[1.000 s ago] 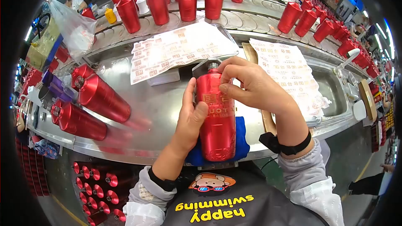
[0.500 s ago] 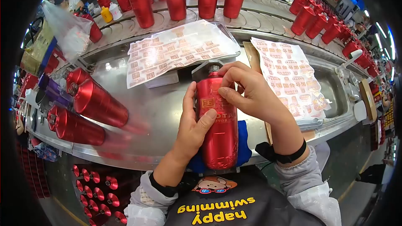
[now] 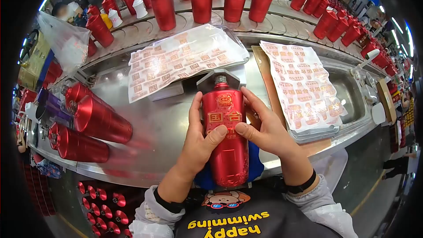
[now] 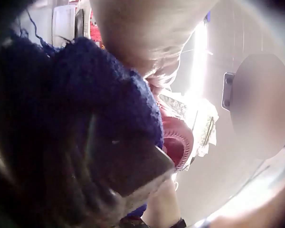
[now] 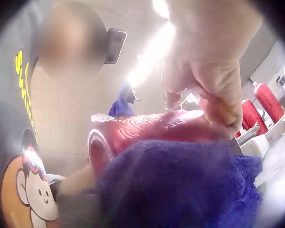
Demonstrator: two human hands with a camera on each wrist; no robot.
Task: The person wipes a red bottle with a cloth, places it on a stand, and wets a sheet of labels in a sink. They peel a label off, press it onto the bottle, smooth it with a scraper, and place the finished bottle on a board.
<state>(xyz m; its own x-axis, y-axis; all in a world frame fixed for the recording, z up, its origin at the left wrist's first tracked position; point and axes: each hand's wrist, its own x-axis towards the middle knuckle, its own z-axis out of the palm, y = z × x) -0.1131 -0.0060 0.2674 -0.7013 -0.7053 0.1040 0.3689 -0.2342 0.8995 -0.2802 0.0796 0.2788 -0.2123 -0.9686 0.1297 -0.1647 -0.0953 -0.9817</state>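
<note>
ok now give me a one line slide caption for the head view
Left hand and right hand hold a red bottle over a blue cloth, near printed sheets.

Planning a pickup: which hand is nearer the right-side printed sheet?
Right. The right hand lies just left of the sheet; the left hand is farther, across the bottle.

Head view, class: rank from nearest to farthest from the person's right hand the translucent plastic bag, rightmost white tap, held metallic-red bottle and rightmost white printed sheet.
1. Held metallic-red bottle: touching the right hand.
2. Rightmost white printed sheet: beyond it, upper right.
3. Rightmost white tap: farther right.
4. Translucent plastic bag: far upper left.
</note>
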